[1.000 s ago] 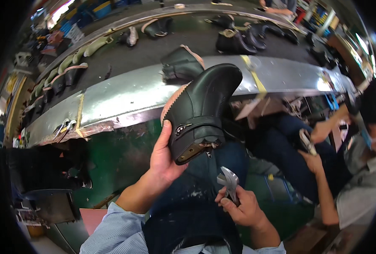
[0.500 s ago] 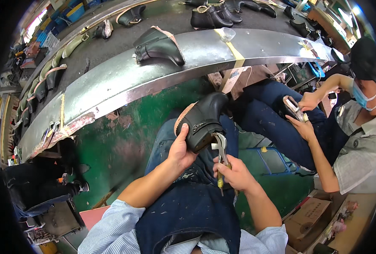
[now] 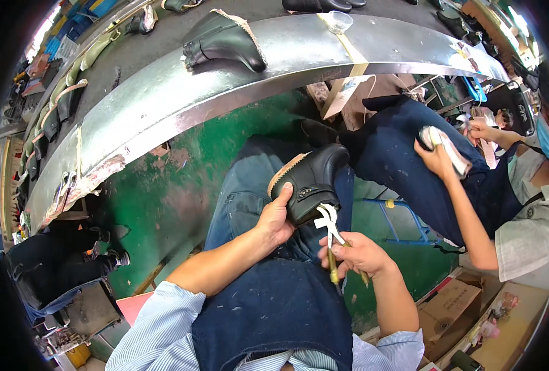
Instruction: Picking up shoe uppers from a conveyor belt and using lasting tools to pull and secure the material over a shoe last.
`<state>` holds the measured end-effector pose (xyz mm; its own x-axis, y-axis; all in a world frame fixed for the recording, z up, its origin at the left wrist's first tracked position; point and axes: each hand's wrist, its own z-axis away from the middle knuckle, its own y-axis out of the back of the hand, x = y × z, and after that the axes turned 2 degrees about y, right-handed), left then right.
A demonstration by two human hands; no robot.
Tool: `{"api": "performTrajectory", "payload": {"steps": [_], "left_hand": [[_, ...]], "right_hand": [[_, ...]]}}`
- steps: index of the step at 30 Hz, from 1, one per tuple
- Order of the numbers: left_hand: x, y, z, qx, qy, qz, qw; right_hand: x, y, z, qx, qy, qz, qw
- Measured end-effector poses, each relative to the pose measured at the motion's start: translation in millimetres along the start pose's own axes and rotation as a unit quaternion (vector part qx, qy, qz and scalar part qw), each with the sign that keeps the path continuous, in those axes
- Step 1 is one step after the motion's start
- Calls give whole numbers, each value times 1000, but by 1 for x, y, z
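A black ankle boot (image 3: 316, 179) with a zigzag-edged pale lining and a buckled strap is tilted above my lap. My left hand (image 3: 276, 217) is closed round it, thumb over the upper near the lining edge. In my right hand (image 3: 364, 255) is a pair of lasting pincers (image 3: 328, 224) with yellowish handles, held with the handles spread. The pincers' metal head is close against the heel end of the boot. Whether the jaws grip the leather there I cannot tell.
Ahead curves a metal-edged workbench (image 3: 169, 93) with another black boot (image 3: 225, 43) and a clear cup (image 3: 338, 23) on it. At my right a co-worker (image 3: 525, 204) holds a shoe piece (image 3: 444, 148). Cardboard boxes (image 3: 451, 312) stand at the lower right.
The boot and both my hands have shifted a little to the right in the picture. The pincers' handles have spread apart. The co-worker's hands have moved apart, one reaching to the far side.
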<state>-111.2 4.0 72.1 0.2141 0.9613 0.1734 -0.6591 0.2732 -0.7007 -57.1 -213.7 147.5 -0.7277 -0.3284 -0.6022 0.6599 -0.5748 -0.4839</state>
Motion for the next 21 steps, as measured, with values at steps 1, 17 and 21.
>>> {"api": "performTrajectory", "payload": {"steps": [1,17,21], "left_hand": [[0,-1,0,7,-5,-2,1000],[30,-12,14,-47,-67,-54,995],[25,-13,14,-28,-78,-36,996]], "right_hand": [[0,-3,3,0,-2,0,1000],[29,-6,53,182,122,196,956],[13,-47,9,347,398,522,670]]}}
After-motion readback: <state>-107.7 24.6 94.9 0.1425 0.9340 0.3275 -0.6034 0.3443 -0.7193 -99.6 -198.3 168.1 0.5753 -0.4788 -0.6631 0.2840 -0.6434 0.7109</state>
